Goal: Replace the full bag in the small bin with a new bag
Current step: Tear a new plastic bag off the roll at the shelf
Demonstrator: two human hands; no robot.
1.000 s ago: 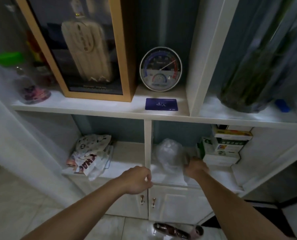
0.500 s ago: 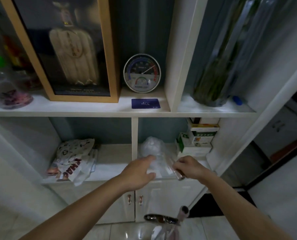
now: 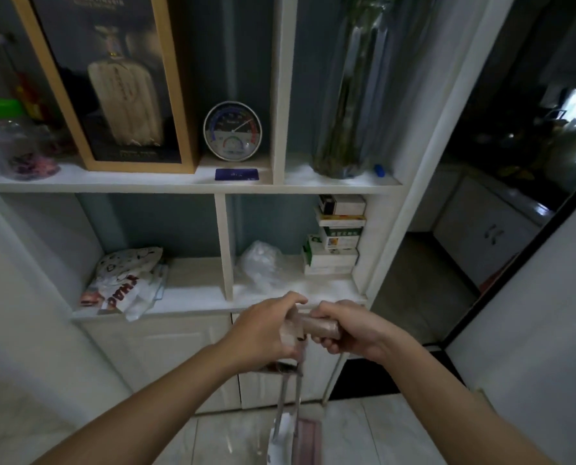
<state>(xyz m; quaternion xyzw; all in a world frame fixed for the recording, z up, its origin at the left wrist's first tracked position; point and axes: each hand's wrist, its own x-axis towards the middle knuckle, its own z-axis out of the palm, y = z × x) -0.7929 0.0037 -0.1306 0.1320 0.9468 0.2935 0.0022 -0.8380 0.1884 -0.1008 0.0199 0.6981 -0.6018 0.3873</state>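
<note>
— Below the lower shelf [image 3: 192, 298], in front of the white cabinet doors [image 3: 166, 350], what are the two hands doing?

— Both forearms reach forward from the bottom corners and meet near the middle. The right hand [image 3: 350, 330] is closed around a roll of bags [image 3: 317, 326], fingers [image 3: 327, 345] curled under it and the thumb over the top. The left hand [image 3: 263, 333] is closed too, pinching the loose end of the film at the roll's left end, thumb up by the shelf edge.

— Which way does the roll lie?

— Its long axis runs left to right, roughly level, with the free end towards the left hand. It is a pale, pinkish, translucent cylinder held in the air just in front of the shelf edge, not resting on anything.

— And the strip below?

— A narrow length of film [image 3: 290, 407] hangs straight down from under the left hand towards the tiled floor [image 3: 363, 431]. It is blurred, and I cannot tell where it ends against the pinkish shape at the bottom edge.

— Anything else hard to read?

— Most of the roll is covered by the right palm, so only its left part shows. The left fingertips are hidden behind the film. A crumpled clear bag [image 3: 263, 268] sits in the compartment behind the hands, beside stacked boxes [image 3: 337, 234]. No bin is visible.
</note>
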